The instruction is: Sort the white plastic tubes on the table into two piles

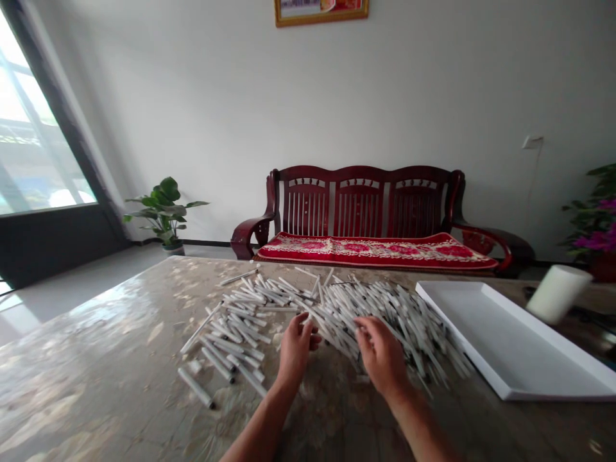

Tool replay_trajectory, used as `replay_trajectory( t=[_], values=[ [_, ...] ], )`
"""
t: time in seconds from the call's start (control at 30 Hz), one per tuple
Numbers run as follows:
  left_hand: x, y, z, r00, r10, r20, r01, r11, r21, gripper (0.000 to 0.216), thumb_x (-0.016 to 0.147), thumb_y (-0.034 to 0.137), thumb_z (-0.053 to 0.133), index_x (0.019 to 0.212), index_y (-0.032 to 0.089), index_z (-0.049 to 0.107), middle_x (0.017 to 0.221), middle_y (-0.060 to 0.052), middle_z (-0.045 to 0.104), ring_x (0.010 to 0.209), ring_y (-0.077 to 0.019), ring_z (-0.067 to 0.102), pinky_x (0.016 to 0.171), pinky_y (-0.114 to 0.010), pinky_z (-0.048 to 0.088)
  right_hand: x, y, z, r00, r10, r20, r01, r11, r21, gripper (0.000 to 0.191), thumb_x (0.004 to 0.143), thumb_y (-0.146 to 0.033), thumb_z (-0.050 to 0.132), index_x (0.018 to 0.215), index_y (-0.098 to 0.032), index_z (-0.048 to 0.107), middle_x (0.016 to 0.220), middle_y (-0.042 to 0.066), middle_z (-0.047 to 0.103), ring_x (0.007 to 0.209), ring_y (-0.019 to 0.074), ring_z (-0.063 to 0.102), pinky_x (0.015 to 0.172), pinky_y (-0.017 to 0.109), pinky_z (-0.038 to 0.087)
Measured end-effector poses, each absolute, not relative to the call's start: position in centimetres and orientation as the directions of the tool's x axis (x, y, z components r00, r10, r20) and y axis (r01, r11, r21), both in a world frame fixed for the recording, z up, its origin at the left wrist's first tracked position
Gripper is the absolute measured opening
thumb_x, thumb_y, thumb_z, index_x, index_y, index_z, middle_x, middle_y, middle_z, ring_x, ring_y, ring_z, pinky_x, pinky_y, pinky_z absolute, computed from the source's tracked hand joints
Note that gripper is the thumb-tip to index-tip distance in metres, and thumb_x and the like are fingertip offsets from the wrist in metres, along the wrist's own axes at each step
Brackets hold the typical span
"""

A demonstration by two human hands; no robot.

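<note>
A wide heap of slim white pen-like tubes [385, 308], several with dark tips, lies on the table in front of me. My left hand [296, 346] is at the heap's near edge with its fingers curled in. Whether a tube sits between its thumb and forefinger is hard to make out. My right hand [384, 356] hovers at the near side of the denser right part, thumb and fingers apart, with no tube plainly held. Left of my hands, more white tubes [235, 333] are spread loosely, and a single tube [196, 387] lies apart at the near left.
A shallow white tray [524, 346] rests right of the heap, with a white cylinder [559, 294] behind it. The patterned tabletop [96, 372] extends left. Beyond the table are a dark red wooden bench [359, 205] and a potted plant [166, 208].
</note>
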State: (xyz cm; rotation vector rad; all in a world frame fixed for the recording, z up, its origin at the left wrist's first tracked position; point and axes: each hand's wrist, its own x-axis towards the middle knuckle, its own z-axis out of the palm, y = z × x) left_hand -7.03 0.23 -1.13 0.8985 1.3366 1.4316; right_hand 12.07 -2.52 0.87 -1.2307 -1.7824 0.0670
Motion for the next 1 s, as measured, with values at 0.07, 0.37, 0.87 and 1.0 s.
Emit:
replay_trajectory(
  t=[0.07, 0.37, 0.87, 1.0],
  values=[
    [-7.4, 0.2, -1.0, -0.308, 0.951, -0.018, -0.106, -0.015, 0.994, 0.034, 0.075, 0.032, 0.069, 0.103, 0.013, 0.064, 0.072, -0.004, 0.070, 0.056, -0.0159, 0.066, 0.050, -0.022, 0.048, 9.9, -3.7, 0.7, -0.356, 0.713, 0.604, 0.648, 0.654, -0.389, 0.028, 0.091, -0.026, 0.052, 0.116, -0.023, 0.067, 0.122, 0.007, 0.067, 0.118, 0.0226, 0.057, 0.104, 0.039, 0.042],
    [-11.6, 3.6, 2.3, -0.340, 0.908, 0.247, 0.717, 0.081, 0.692, 0.029, 0.088, 0.020, 0.050, 0.108, 0.020, 0.071, 0.106, -0.012, 0.075, 0.100, -0.0269, 0.068, 0.085, -0.034, 0.049, 8.9, -3.6, -1.3, -0.413, 0.781, 0.468, 0.725, 0.593, -0.349, 0.020, 0.087, -0.016, 0.063, 0.101, -0.025, 0.072, 0.108, 0.001, 0.072, 0.121, 0.0224, 0.055, 0.116, 0.045, 0.027],
    [-15.0, 14.2, 0.9, 0.222, 0.971, 0.092, 0.964, -0.233, 0.128, 0.037, 0.093, 0.035, 0.048, 0.126, 0.028, 0.063, 0.140, -0.014, 0.056, 0.134, -0.0365, 0.044, 0.103, -0.055, 0.038, 8.8, -2.6, -3.1, -0.339, 0.731, 0.593, 0.673, 0.629, -0.390, 0.016, 0.085, -0.012, 0.064, 0.086, -0.027, 0.071, 0.089, -0.003, 0.071, 0.108, 0.0190, 0.058, 0.109, 0.036, 0.035],
    [-15.6, 12.0, 0.3, 0.253, 0.960, 0.122, 0.960, -0.265, 0.091, 0.037, 0.095, 0.035, 0.044, 0.127, 0.028, 0.062, 0.135, -0.013, 0.058, 0.128, -0.0305, 0.049, 0.105, -0.046, 0.039, 8.8, -2.6, -2.7, -0.325, 0.729, 0.603, 0.658, 0.632, -0.409, 0.020, 0.085, -0.009, 0.061, 0.086, -0.026, 0.071, 0.087, -0.002, 0.071, 0.105, 0.0191, 0.059, 0.104, 0.035, 0.039]
  ],
)
